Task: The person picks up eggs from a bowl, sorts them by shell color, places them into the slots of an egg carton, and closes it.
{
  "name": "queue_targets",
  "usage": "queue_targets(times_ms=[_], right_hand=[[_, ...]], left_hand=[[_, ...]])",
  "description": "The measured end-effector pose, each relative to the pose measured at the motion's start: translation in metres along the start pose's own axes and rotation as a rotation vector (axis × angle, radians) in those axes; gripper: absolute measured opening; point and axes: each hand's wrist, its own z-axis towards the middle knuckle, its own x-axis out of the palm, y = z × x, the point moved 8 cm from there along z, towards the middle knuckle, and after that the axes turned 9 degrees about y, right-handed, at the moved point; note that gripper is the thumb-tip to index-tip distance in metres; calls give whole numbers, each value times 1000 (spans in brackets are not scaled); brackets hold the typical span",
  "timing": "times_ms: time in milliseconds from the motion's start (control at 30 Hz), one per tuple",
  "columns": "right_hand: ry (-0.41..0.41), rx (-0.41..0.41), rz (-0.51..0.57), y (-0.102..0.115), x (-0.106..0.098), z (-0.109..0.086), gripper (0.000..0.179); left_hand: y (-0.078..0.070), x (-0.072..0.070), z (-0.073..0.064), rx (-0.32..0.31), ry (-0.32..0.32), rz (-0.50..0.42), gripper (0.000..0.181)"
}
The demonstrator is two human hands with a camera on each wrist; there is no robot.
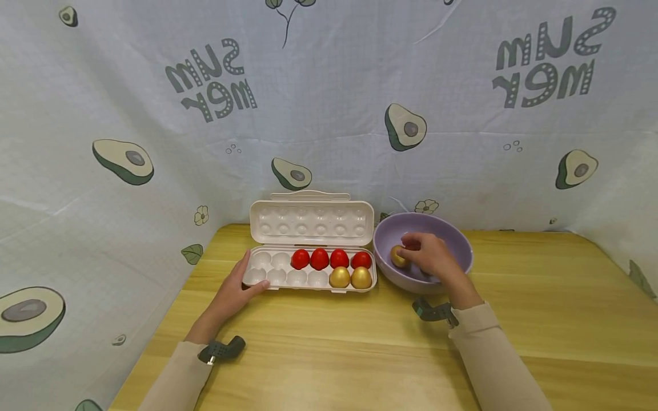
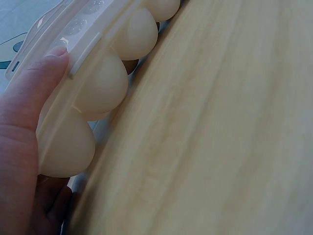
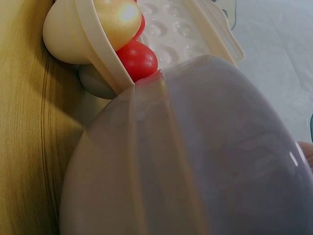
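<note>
Near the back left corner of the table [image 1: 329,342]: carton [image 1: 297,278], lying open, its lid [image 1: 312,212] raised behind it.
Left hand [image 1: 233,292]: grasping the carton's left end, thumb over the front rim, fingers tucked lower down in the left wrist view.
Back row: four red eggs [image 1: 320,259], side by side up to the carton's right end.
Front row: two gold eggs [image 1: 340,277], together at the front right corner, before the two rightmost red ones.
Bowl [image 1: 403,225]: purple, just right of the carton, near the middle of the table's back edge.
Right hand [image 1: 430,252]: down inside the bowl, seemingly pinching another gold egg [image 1: 397,258] near the left wall; the bowl's side blocks this from the right wrist view.
Wrists: dark cameras [image 1: 223,349], one on each, by beige sleeves [image 1: 180,374].
Cloth [image 1: 329,97]: pale, hanging behind the table's back edge, printed with avocados, flowers and mirrored "summer" lettering.
</note>
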Motion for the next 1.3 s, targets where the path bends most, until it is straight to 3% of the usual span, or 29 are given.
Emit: queue_targets(times_ms=[867, 1300], right_hand=[[134, -105, -24, 7, 17, 2, 37], [154, -162, -82, 13, 20, 0, 33]], left_hand=[[-1, -1, -1, -8, -1, -5, 100], [0, 0, -1, -19, 1, -6, 100]])
